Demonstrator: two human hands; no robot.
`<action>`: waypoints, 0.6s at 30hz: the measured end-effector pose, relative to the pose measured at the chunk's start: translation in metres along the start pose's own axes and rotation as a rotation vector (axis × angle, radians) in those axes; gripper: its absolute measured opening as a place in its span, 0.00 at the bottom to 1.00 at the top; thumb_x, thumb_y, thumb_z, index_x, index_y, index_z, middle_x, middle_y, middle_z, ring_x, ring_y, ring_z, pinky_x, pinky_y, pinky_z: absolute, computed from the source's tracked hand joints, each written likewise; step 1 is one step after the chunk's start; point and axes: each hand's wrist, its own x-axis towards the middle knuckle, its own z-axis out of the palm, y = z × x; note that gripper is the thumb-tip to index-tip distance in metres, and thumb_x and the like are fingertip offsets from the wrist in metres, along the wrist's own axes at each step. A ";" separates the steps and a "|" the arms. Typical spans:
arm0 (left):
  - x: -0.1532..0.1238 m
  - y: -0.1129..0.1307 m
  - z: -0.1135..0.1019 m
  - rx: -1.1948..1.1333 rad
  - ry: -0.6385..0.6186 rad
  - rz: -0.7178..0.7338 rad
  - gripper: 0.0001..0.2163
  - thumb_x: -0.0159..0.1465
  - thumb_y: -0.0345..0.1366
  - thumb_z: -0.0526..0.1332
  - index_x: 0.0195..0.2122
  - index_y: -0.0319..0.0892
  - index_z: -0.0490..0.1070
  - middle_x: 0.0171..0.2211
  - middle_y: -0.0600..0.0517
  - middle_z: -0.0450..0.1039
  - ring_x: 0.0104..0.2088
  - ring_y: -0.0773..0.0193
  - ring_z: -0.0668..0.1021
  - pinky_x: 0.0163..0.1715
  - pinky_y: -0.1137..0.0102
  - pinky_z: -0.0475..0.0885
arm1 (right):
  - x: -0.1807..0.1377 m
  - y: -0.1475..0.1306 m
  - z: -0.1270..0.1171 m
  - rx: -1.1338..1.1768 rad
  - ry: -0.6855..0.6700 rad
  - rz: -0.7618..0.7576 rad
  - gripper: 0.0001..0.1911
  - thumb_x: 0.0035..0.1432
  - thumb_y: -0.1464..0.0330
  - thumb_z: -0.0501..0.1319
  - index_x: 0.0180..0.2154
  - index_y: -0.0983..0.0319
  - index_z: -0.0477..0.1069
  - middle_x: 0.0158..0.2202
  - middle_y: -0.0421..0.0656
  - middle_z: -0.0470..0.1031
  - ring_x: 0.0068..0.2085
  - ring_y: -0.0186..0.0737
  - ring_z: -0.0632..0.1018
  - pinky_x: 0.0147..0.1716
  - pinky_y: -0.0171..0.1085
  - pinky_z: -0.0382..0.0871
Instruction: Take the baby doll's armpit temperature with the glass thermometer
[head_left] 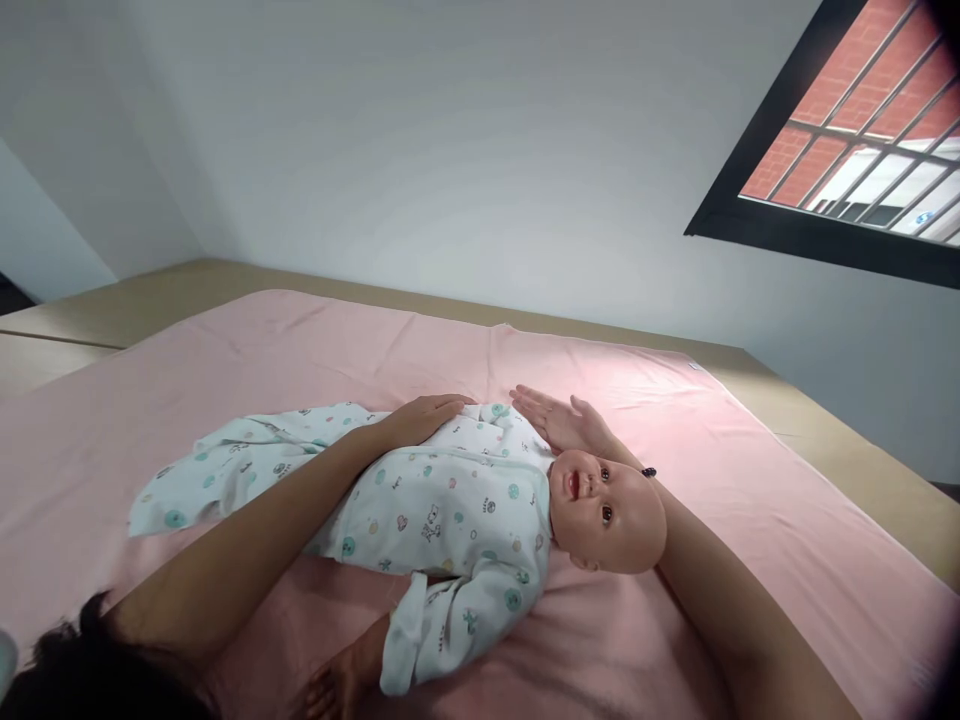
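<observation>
A baby doll (480, 500) in a white romper printed with small green and grey figures lies on its back on a pink sheet (750, 480), just below the middle of the view, head toward 3 o'clock and legs toward 9 o'clock. The left hand (424, 418) reaches in from 7 o'clock and lies flat and open, palm down, on the far side of the doll's chest, fingers pointing toward 2 o'clock. The right hand (559, 420) comes in from 5 o'clock, its forearm passing behind the doll's head (611, 510); it too is open, fingers straight and together, resting edge-on against the doll's far shoulder and gripping nothing. A dark bead (649, 471) sits at that wrist. The doll's near sleeve (442, 620) hangs toward 6 o'clock. The sheet covers a tan counter (840, 440) that runs along a white wall (450, 150). A barred window (862, 130) showing red brick sits at 2 o'clock.
</observation>
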 end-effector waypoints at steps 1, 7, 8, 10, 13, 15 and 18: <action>-0.001 0.002 0.000 -0.002 -0.005 -0.001 0.26 0.71 0.53 0.44 0.61 0.49 0.70 0.64 0.55 0.68 0.64 0.57 0.68 0.68 0.63 0.58 | 0.001 0.001 0.000 0.015 0.015 -0.009 0.33 0.66 0.43 0.45 0.57 0.54 0.71 0.55 0.39 0.77 0.62 0.43 0.71 0.64 0.49 0.62; -0.002 0.002 -0.001 -0.006 -0.018 0.014 0.27 0.72 0.53 0.43 0.62 0.49 0.69 0.65 0.55 0.67 0.65 0.56 0.67 0.67 0.63 0.58 | -0.003 0.010 -0.001 0.096 0.053 -0.042 0.22 0.67 0.58 0.61 0.56 0.64 0.69 0.56 0.50 0.71 0.53 0.47 0.76 0.52 0.50 0.74; -0.001 0.001 0.000 -0.005 -0.016 0.014 0.27 0.72 0.53 0.42 0.62 0.49 0.69 0.65 0.55 0.67 0.65 0.56 0.67 0.68 0.63 0.57 | -0.002 0.010 -0.002 0.105 0.057 -0.049 0.21 0.67 0.59 0.61 0.56 0.64 0.69 0.55 0.49 0.71 0.52 0.46 0.76 0.51 0.50 0.74; 0.000 -0.003 0.001 -0.009 -0.010 0.015 0.27 0.72 0.54 0.42 0.62 0.50 0.69 0.65 0.55 0.67 0.65 0.56 0.67 0.68 0.64 0.56 | 0.002 0.007 -0.004 0.118 0.071 -0.075 0.21 0.68 0.59 0.61 0.57 0.63 0.69 0.55 0.49 0.71 0.52 0.45 0.76 0.50 0.49 0.75; 0.002 -0.006 0.002 -0.018 0.003 -0.036 0.28 0.72 0.56 0.40 0.64 0.52 0.66 0.65 0.54 0.66 0.66 0.55 0.66 0.69 0.61 0.54 | 0.009 0.000 -0.007 0.128 0.092 -0.122 0.21 0.67 0.60 0.62 0.57 0.63 0.69 0.55 0.50 0.71 0.52 0.45 0.76 0.50 0.49 0.75; 0.002 -0.007 0.002 -0.020 0.028 -0.123 0.30 0.71 0.59 0.37 0.66 0.56 0.62 0.62 0.52 0.69 0.63 0.52 0.69 0.67 0.55 0.56 | 0.006 -0.002 -0.007 0.131 0.094 -0.136 0.22 0.67 0.58 0.61 0.57 0.63 0.68 0.56 0.50 0.71 0.52 0.46 0.76 0.50 0.50 0.75; 0.003 -0.008 0.002 -0.034 0.051 -0.199 0.32 0.69 0.63 0.35 0.66 0.58 0.59 0.57 0.49 0.72 0.58 0.50 0.73 0.64 0.51 0.60 | -0.009 0.004 -0.005 0.134 0.077 -0.120 0.28 0.68 0.49 0.55 0.59 0.60 0.68 0.57 0.50 0.72 0.56 0.49 0.75 0.51 0.53 0.74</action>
